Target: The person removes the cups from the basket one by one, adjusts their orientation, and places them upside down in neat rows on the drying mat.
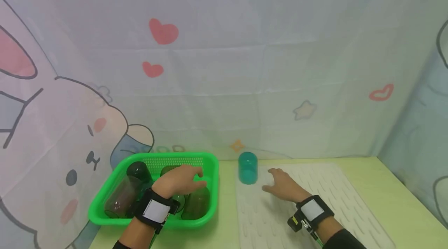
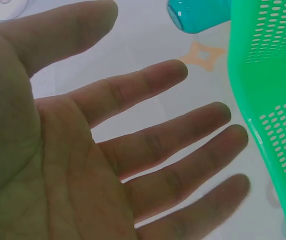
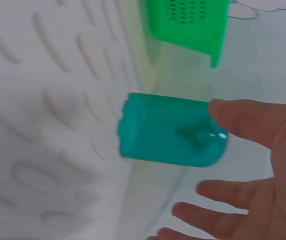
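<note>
Only in the head view are dark plastic cups [image 1: 196, 202] seen in the green perforated plastic basket [image 1: 105, 206] at lower left, under the left hand [image 1: 182, 181]; the wrist views show both hands' fingers [image 2: 183, 75] spread, the right hand [image 3: 263, 165] just beside the upturned teal translucent plastic cup [image 3: 168, 130], holding nothing.

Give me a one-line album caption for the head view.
Left hand hovers open over cups in a green basket; right hand rests open on a white mat beside a teal cup.

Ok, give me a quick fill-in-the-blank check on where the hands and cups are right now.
1. The teal cup stands upside down on the white ____.
2. The left hand hovers open over the ____ basket.
3. The dark cups in the basket lie on their ____.
4. The right hand holds ____.

Missing words: mat; green; sides; nothing
</note>
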